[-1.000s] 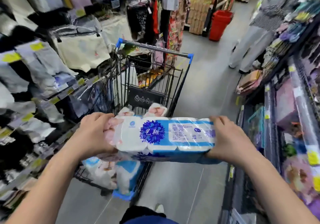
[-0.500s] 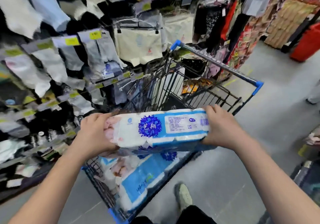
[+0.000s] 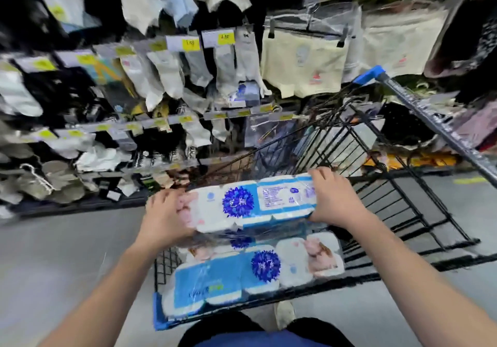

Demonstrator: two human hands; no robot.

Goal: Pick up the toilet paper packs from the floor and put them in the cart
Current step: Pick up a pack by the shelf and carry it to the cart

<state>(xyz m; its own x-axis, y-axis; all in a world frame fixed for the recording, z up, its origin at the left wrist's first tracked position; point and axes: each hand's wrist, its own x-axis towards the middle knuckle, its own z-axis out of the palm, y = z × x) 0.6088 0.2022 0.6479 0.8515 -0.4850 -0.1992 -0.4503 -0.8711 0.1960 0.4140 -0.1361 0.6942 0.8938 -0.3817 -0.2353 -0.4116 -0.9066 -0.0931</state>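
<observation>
Grey shop floor (image 3: 53, 260) runs along a rack of hanging socks (image 3: 166, 77) with yellow price tags on its rails. A black wire cart (image 3: 398, 207) stands on the floor close against that rack, its blue-capped handle (image 3: 435, 123) at the far right end, away from the person.

Item under handling: one toilet paper pack (image 3: 255, 204), in white and blue wrap with a dark blue flower print, is held roughly level over the near end of the cart basket. The left hand (image 3: 164, 220) grips its left end and the right hand (image 3: 336, 201) its right end. The fingers (image 3: 321, 176) of each hand are curled round the end of the wrap, so both hands are closed on the pack and carry it between them. The pack is clear of the floor.

Load in the basket: further packs (image 3: 242, 274) of the same kind lie flat at the near end, directly under the held pack. Whether the held pack touches them cannot be told, nor how many lie beneath.

Edges and room: the near rim of the basket lies below the forearms. The rack-side wall stands just behind the left hand. The far half of the basket, towards the handle, shows bare wire. One shoe (image 3: 284, 314) shows on the floor at the near rim.
</observation>
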